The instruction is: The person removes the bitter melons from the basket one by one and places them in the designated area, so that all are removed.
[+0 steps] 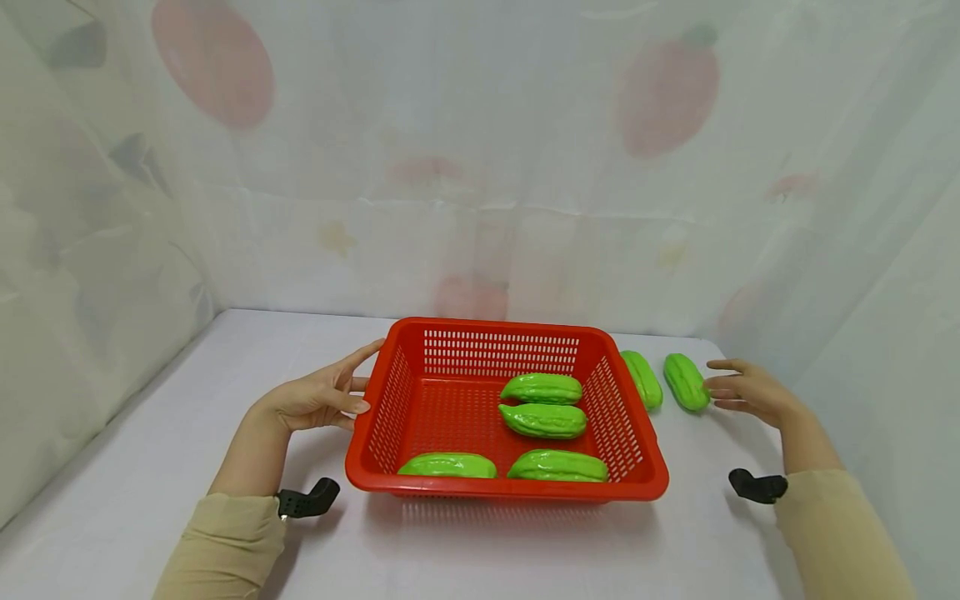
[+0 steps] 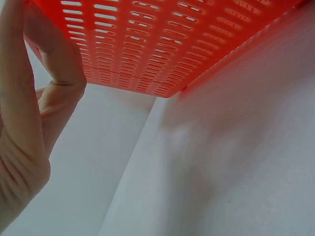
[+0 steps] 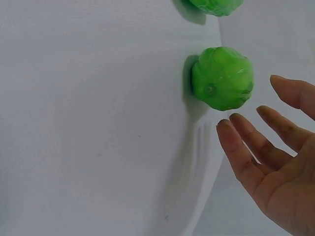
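Note:
A red plastic basket (image 1: 457, 417) with slotted walls stands on the table, with several bright green, ridged bitter melons (image 1: 546, 389) inside. My left hand (image 1: 326, 392) holds the basket's left rim, its fingers and thumb spread along it. From below, the left wrist view shows bent fingers (image 2: 59, 69) reaching up to the slotted wall (image 2: 133, 44). Outside the basket on the right lies a bitter melon (image 1: 686, 382). My right hand (image 1: 753, 392) is beside it with fingers extended and parted. In the right wrist view the fingertips (image 3: 236, 123) are close to that melon (image 3: 221, 78), gripping nothing.
Another bitter melon (image 1: 641, 379) lies against the outside of the basket's right wall. The white table (image 1: 480, 554) ends at a fruit-print curtain (image 1: 480, 167) behind, with more pale curtain on both sides. Black wrist straps (image 1: 307, 500) sit at both sleeves.

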